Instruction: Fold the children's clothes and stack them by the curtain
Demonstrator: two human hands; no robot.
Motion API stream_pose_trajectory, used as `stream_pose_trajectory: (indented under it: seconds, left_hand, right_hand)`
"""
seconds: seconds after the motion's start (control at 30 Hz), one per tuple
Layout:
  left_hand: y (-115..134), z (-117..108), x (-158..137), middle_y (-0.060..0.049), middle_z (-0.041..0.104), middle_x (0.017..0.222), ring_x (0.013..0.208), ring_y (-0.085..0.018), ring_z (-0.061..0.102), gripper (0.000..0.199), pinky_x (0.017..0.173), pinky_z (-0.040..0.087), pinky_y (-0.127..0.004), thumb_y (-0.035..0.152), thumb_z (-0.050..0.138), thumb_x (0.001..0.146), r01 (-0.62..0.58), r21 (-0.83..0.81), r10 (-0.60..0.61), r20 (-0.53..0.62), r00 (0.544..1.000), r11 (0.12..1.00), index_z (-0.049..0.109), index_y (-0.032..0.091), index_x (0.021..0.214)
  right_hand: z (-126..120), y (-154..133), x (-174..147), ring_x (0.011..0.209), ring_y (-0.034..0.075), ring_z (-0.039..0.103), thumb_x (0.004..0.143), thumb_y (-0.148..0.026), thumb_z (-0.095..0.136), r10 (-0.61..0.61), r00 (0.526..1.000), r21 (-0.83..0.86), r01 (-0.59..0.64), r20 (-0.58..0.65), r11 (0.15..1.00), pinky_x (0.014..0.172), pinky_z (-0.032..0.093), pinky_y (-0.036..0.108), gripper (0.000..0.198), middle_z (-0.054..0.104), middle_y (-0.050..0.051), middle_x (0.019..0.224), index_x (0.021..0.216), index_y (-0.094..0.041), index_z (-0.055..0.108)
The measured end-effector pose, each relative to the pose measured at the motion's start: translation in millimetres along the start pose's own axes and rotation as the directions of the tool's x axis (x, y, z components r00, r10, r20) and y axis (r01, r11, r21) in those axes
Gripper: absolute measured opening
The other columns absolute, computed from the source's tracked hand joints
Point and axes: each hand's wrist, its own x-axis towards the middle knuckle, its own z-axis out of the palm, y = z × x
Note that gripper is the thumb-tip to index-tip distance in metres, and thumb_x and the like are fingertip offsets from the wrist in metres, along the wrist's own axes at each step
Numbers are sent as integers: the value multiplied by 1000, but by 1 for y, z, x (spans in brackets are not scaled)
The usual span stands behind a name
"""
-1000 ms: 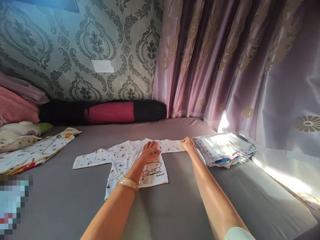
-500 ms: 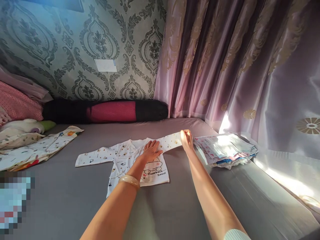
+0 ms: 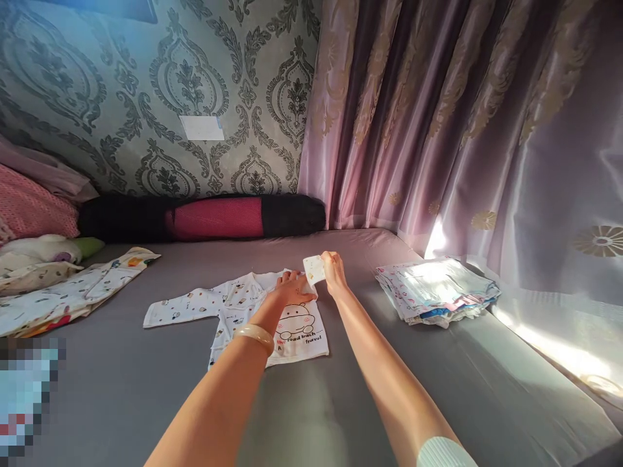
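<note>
A small white baby shirt (image 3: 304, 337) with tiny printed figures and a cartoon animal lies spread on the grey bed sheet (image 3: 121, 395). My left hand (image 3: 291, 290) rests flat on its upper part, fingers spread, below a pale bangle at the wrist. Pinched in my right hand (image 3: 333, 271) is the cuff end of the shirt's right-hand sleeve (image 3: 314, 269), which is lifted and bent back toward the shirt body. The other sleeve (image 3: 180, 309) stretches out flat to the left. My left forearm hides part of the shirt's lower left side.
A stack of folded clothes (image 3: 438, 292) sits at the right near the curtain (image 3: 389, 143). Patterned cloth (image 3: 87, 285) and a plush toy (image 3: 39, 250) lie at the left. A black and red bolster (image 3: 214, 217) runs along the wall. A blurred patch covers something at the lower left.
My right hand has moved left with the sleeve end, so the sleeve that was stretched out to the right is now folding inward. My left hand stays on the shirt.
</note>
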Motion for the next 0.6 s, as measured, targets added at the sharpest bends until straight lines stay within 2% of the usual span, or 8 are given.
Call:
stream_pose_trajectory:
  seconds: [0.07, 0.17, 0.33, 0.47, 0.6]
  left_hand:
    - [-2, 3, 2, -15, 31, 149, 133, -41, 28, 73, 105, 25, -53, 64, 50, 76, -2, 11, 3, -18, 1000, 1000, 44, 21, 135]
    - [-3, 5, 0, -15, 33, 149, 133, -40, 29, 72, 104, 29, -53, 61, 52, 78, -17, -10, 16, -68, 998, 1000, 44, 20, 136]
    - [-16, 5, -17, -15, 47, 139, 128, -29, 43, 60, 103, 38, -40, 42, 56, 81, -127, -168, 90, -212, 973, 978, 44, 15, 133]
    - [-39, 8, -53, -16, 47, 138, 130, -28, 41, 51, 106, 36, -40, 35, 53, 83, -94, -163, 36, -326, 945, 982, 47, 15, 129]
    - [-62, 16, -101, -15, 51, 133, 126, -28, 46, 44, 101, 41, -41, 36, 49, 85, 5, -144, -56, -353, 934, 990, 50, 17, 124]
  right_hand:
    - [4, -2, -2, 44, 9, 37, 75, -27, 41, 63, 998, 46, -64, 17, 997, 38, 30, 19, 19, 33, -6, 49, 58, -23, 34]
    - [7, -1, -3, 45, 10, 44, 76, -27, 42, 131, 991, 78, -132, 21, 988, 38, 34, 19, 16, 44, -4, 52, 61, -21, 42]
    - [14, 2, -4, 51, 13, 56, 79, -30, 46, 234, 971, 105, -237, 38, 966, 41, 42, 20, 17, 55, 1, 61, 69, -18, 51]
    - [27, 6, -5, 59, 16, 60, 82, -36, 49, 281, 960, 94, -282, 24, 955, 41, 45, 21, 19, 56, 2, 64, 77, -19, 54]
    - [42, 12, -9, 62, 16, 59, 83, -38, 52, 312, 950, 69, -311, -12, 948, 42, 48, 23, 17, 55, 1, 68, 87, -22, 54]
